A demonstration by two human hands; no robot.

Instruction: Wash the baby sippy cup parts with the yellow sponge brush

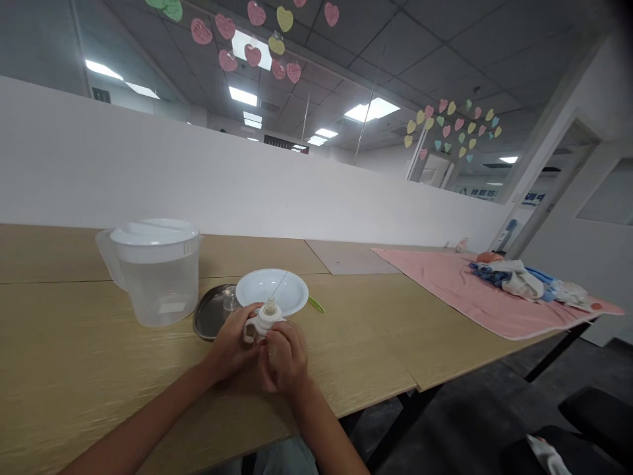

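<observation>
Both of my hands hold a baby bottle [268, 319] with a white collar, side handles and a pale teat on top, just in front of the bowl. My left hand [238, 338] is closed round its left side by the handle. Fingers curled, my right hand [287, 353] grips the right side; the lower part of the bottle is mostly hidden. A thin pale line runs up from the teat across the white bowl [246, 290]; I cannot tell what it is. Left of the bowl, a small clear cup-shaped piece [229, 301] sits in a metal tray [206, 323].
A lidded clear plastic pitcher [161, 280] stands at the left. Right of the bowl lies a small green tool [316, 304]. A grey mat [346, 257] lies by the wall. On the far right, a pink cloth [435, 277] bears a heap of clothes [524, 282].
</observation>
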